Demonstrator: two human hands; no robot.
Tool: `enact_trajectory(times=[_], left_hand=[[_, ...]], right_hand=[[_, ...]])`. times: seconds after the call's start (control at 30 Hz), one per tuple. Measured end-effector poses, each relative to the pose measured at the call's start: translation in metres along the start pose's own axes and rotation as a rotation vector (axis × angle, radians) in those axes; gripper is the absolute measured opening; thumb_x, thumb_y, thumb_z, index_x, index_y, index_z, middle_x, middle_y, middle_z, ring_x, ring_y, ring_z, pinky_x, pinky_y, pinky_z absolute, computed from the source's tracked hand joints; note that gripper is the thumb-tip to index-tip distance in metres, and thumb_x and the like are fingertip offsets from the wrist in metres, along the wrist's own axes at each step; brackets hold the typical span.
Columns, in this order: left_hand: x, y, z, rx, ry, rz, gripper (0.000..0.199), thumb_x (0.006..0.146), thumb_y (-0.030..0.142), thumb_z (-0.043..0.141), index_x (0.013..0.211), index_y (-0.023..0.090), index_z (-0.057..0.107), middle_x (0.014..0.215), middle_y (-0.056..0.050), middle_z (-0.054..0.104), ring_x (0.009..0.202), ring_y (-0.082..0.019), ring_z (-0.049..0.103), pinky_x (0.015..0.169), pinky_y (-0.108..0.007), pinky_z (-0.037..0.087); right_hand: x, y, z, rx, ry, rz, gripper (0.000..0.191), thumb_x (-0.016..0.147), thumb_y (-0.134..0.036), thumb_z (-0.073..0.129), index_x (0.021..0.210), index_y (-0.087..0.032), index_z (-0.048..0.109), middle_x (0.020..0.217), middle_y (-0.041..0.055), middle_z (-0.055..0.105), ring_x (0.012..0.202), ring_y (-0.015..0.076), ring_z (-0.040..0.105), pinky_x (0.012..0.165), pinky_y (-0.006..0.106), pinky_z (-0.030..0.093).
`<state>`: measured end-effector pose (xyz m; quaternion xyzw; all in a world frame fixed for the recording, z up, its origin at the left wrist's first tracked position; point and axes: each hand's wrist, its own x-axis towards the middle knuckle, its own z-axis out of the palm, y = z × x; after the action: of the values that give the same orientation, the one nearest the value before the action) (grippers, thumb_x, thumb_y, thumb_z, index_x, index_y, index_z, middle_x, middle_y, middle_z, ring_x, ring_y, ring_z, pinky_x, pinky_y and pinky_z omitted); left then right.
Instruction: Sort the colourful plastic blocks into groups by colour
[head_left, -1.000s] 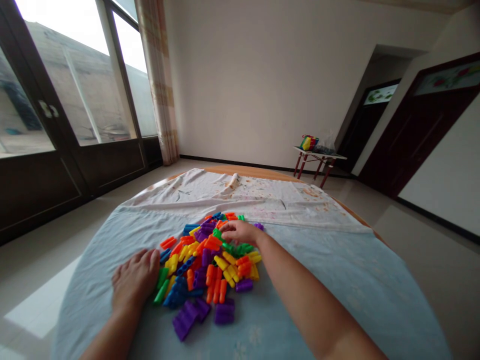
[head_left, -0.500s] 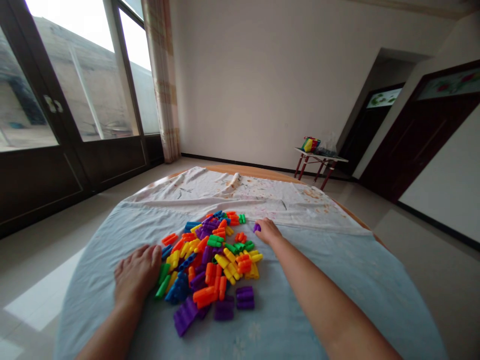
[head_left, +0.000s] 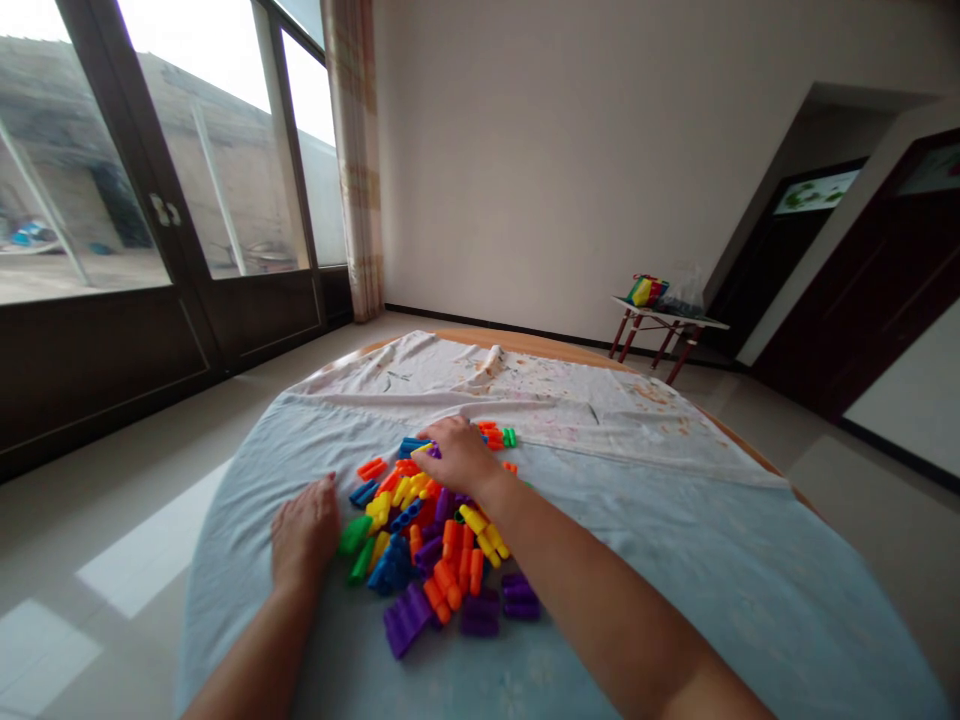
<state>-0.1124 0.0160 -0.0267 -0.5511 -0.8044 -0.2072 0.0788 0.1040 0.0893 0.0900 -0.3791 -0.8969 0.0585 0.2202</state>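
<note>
Well, the right hand (head_left: pixel 457 458) arches over the far edge of the heap of bright plastic tube blocks (head_left: pixel 442 535), its fingers curled down among blue and yellow pieces. Whether it is clamped on one, I cannot tell. The left hand (head_left: pixel 304 535) lies open and flat on the light-blue cloth (head_left: pixel 637 570), just beside the heap's left side. The blocks sit loose, so a careless sweep of either palm could scatter them toward the stained white cloth (head_left: pixel 480 385) — or even over the rounded edge.
</note>
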Motion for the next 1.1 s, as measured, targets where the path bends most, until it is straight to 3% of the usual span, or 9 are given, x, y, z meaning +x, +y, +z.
enact_trajectory(times=[0.17,0.33,0.47,0.67,1.1], left_hand=[[0.0,-0.009,0.009,-0.005,0.087,0.009,0.044,0.086,0.015,0.02,0.112,0.006,0.054,0.114,-0.017,0.063,0.102,-0.027,0.058,0.093,-0.041,0.041],[-0.001,-0.013,0.012,-0.013,0.138,0.013,0.041,0.085,0.014,0.022,0.109,0.007,0.054,0.118,-0.015,0.061,0.103,-0.024,0.058,0.094,-0.04,0.041],[-0.002,-0.01,0.01,-0.012,0.131,0.001,0.042,0.085,0.013,0.023,0.111,0.009,0.055,0.115,-0.016,0.062,0.105,-0.026,0.058,0.096,-0.045,0.04],[-0.002,-0.004,0.006,-0.002,0.088,-0.015,0.043,0.087,0.014,0.022,0.116,0.01,0.055,0.115,-0.016,0.062,0.111,-0.027,0.055,0.1,-0.051,0.034],[0.001,0.005,-0.01,0.047,0.004,-0.003,0.049,0.086,0.014,0.016,0.117,0.005,0.054,0.106,-0.022,0.063,0.105,-0.031,0.057,0.093,-0.052,0.038]], right_hand=[[0.034,-0.065,0.038,-0.115,-0.24,-0.076,0.037,0.083,-0.039,0.051,0.114,-0.022,0.061,0.117,0.0091,0.06,0.111,0.0259,0.05,0.092,0.041,0.04],[0.052,-0.081,0.069,-0.178,-0.412,-0.021,0.044,0.081,-0.044,0.051,0.114,-0.017,0.06,0.125,0.0149,0.054,0.119,0.0296,0.045,0.095,0.046,0.036],[0.049,-0.072,0.079,-0.223,-0.51,0.045,0.055,0.076,-0.048,0.055,0.124,-0.021,0.052,0.13,0.0141,0.05,0.12,0.0337,0.044,0.097,0.054,0.032],[0.027,-0.055,0.072,-0.288,-0.478,0.005,0.05,0.079,-0.047,0.05,0.123,-0.024,0.052,0.128,0.0114,0.052,0.12,0.0331,0.044,0.1,0.058,0.026],[-0.048,0.011,0.015,-0.354,-0.512,0.062,0.043,0.069,-0.041,0.061,0.109,-0.025,0.062,0.117,0.0121,0.06,0.116,0.0336,0.046,0.1,0.06,0.023]])
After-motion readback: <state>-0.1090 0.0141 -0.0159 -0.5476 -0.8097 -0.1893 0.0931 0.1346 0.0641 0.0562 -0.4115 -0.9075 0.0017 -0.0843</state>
